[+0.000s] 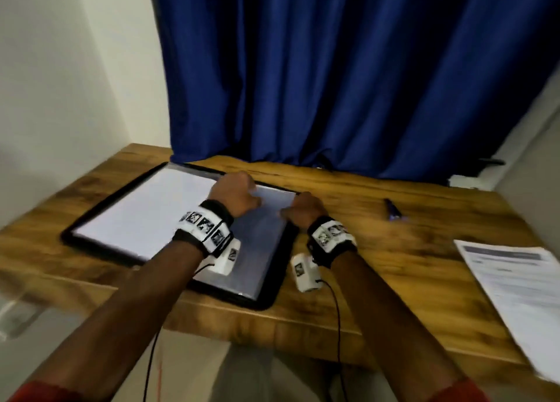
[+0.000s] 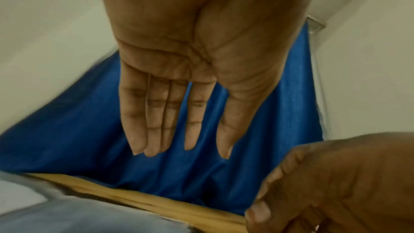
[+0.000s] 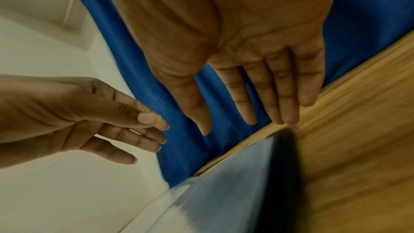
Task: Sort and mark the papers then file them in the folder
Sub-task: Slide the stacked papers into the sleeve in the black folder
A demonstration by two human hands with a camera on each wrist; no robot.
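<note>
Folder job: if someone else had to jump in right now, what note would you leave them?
Left hand: open, fingers straight, over the open folder, holding nothing.
Right hand: open too, at the folder's right edge, holding nothing.
Folder lies open on the wooden table; a white sheet lies in its left half and a clear sleeve covers the right half.
Printed papers lie at the table's right edge, a pen beside the folder.
Left: mark and file those printed papers.

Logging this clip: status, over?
Left hand and right hand open over folder. Printed papers unfiled, at right. Pen aside; nothing blocking.
</note>
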